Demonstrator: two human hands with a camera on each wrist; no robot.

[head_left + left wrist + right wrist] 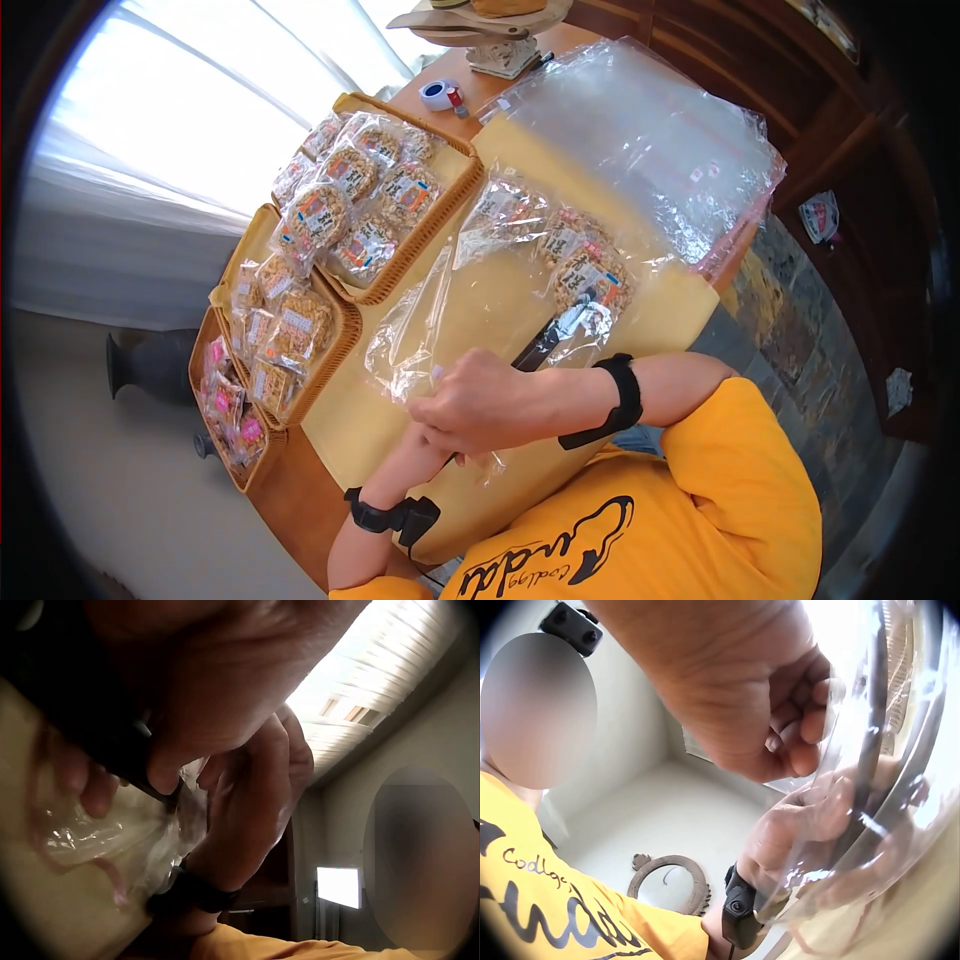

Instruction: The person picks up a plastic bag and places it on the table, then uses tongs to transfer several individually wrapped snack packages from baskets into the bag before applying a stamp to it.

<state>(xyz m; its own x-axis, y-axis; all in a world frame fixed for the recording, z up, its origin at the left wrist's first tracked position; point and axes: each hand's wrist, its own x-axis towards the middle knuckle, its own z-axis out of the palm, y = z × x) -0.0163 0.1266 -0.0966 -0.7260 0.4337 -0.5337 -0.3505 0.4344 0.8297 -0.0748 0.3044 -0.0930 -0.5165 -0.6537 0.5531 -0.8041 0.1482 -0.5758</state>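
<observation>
A large clear plastic bag (pixel 430 300) lies over the tan mat in the head view, with several round crisp cakes in printed wrappers (pixel 590 280) at its far end. My right hand (pixel 480 400) crosses over my left and pinches gathered bag plastic (pixel 193 799). Partly hidden below it, my left hand (pixel 430 450) grips a long black bar (pixel 537 345), whose exact kind I cannot tell. In the right wrist view, the left hand (pixel 780 825) shows partly through the clear plastic, and the right hand (pixel 735 697) has curled fingers.
Wicker baskets of wrapped cakes (pixel 350 210) line the left side; one holds square packets (pixel 300 325), another pink-marked ones (pixel 225 385). Flat clear bags (pixel 640 130) are stacked at the upper right. A tape roll (pixel 437 95) sits near a pedestal board (pixel 480 20) with a knife.
</observation>
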